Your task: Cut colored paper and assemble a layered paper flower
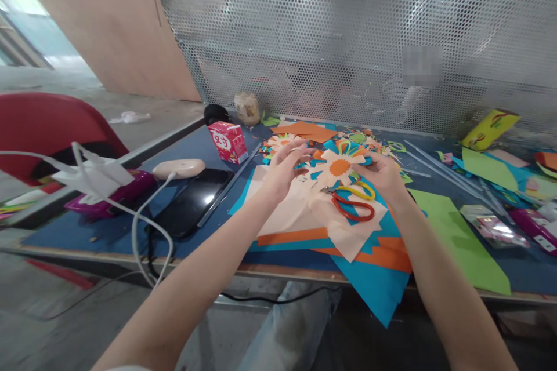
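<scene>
My right hand (383,175) pinches the edge of a paper flower (340,167) with cream petals and an orange centre. Blue and green paper loops show behind its petals. To the left of the flower, my left hand (287,167) is raised with fingers apart and nothing visible in it. Below the flower lie scissors (354,208) with one red and one yellow handle loop, on cream paper sheets (278,208). Orange and blue sheets (369,284) stick out under these, the blue hanging over the table edge. Another cream paper flower (278,142) sits partly hidden behind my left hand.
Left on the blue table are a black phone (191,203), a cream cabled device (178,169) and a pink box (227,142). Green paper (456,237), a plastic packet (494,226) and a yellow box (491,129) lie right. A perforated metal panel (304,29) stands behind.
</scene>
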Demonstrator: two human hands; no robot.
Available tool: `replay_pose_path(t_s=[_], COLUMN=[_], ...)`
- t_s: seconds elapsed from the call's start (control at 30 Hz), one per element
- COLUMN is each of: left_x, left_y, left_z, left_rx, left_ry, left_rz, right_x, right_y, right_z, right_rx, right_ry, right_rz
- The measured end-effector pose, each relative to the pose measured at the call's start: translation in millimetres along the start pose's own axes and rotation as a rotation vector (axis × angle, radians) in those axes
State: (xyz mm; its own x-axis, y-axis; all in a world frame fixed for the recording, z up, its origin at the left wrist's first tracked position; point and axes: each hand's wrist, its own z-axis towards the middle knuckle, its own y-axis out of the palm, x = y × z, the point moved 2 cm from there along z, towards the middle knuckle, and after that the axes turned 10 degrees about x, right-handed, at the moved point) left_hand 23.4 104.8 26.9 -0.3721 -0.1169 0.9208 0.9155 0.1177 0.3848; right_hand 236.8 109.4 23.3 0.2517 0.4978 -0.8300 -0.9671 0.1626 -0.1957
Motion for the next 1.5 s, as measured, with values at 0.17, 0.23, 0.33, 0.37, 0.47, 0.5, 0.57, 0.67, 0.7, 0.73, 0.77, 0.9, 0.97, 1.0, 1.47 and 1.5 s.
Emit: replay_pose_path(t_s=[0.17, 0.23, 0.33, 0.37, 0.47, 0.5, 0.57, 0.67, 0.7, 0.73, 0.77, 0.9, 0.97, 1.0, 1.47, 1.5], left_x=[-4, -6, -5, -5, -2, -2, -2, -3, -4, -5, -5, -8, -8, -8, -9, -8], left_y=[-2.6, 2.3, 9.2, 10.2, 10.7, 10.4, 9.9, 8.9, 8.4, 7.7, 7.0, 5.2, 4.9, 4.9, 5.0, 5.4], left_z=[0, -5, -13, -14, -15, -15, -16, -16, -15, -15, -14, -11, -11, -11, -9, -9], left_rx=[0.018, -0.138, -0.272, -0.268, -0.219, -0.208, -0.192, -0.180, -0.174, -0.163, -0.151, -0.136, -0.133, -0.132, -0.101, -0.088], left_ry=[-0.288, -0.421, -0.447, -0.426, -0.370, -0.361, -0.351, -0.321, -0.301, -0.278, -0.260, -0.240, -0.236, -0.233, -0.224, -0.229], left_rz=[0.059, 0.019, -0.107, -0.134, -0.140, -0.132, -0.120, -0.093, -0.076, -0.062, -0.047, -0.021, -0.016, -0.017, -0.006, -0.015], right_x=[-20, -28, -31, -31, -31, -32, -34, -41, -43, -45, -46, -48, -47, -47, -47, -47], right_y=[-9, -12, -12, -11, -8, -7, -5, -2, 0, 0, 1, 2, 2, 2, 3, 3], right_z=[-8, -13, -20, -21, -24, -24, -25, -28, -29, -29, -30, -32, -32, -31, -30, -30], right_rx=[0.254, 0.245, 0.162, 0.148, 0.134, 0.136, 0.146, 0.138, 0.126, 0.115, 0.107, 0.113, 0.114, 0.112, 0.098, 0.095], right_ry=[-0.515, -0.756, -0.963, -1.007, -1.107, -1.134, -1.198, -1.298, -1.320, -1.338, -1.354, -1.384, -1.377, -1.371, -1.385, -1.383], right_rz=[-0.263, -0.353, -0.460, -0.500, -0.621, -0.656, -0.691, -0.688, -0.691, -0.698, -0.708, -0.733, -0.737, -0.741, -0.784, -0.787])
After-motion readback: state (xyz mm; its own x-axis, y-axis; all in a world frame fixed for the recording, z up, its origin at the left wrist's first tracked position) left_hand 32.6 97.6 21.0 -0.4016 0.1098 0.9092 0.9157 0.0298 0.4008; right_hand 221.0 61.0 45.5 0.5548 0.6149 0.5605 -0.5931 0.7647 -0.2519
